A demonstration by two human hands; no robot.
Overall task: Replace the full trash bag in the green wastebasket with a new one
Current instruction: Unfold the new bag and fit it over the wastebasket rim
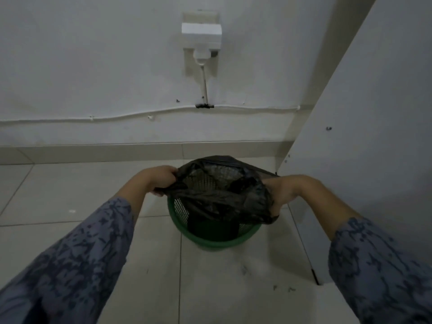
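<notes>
The left hand [161,177] and right hand [279,192] each pinch the black trash bag [217,190] mouth, stretching it wide over the green wastebasket [217,239] on the floor, likely to line it.

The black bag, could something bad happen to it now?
Maybe. Both hands, left hand and right hand, stretch the thin black bag over the green wastebasket; pulling hard might tear it. Its near edge is not over the rim yet, so it could slip inside.
</notes>
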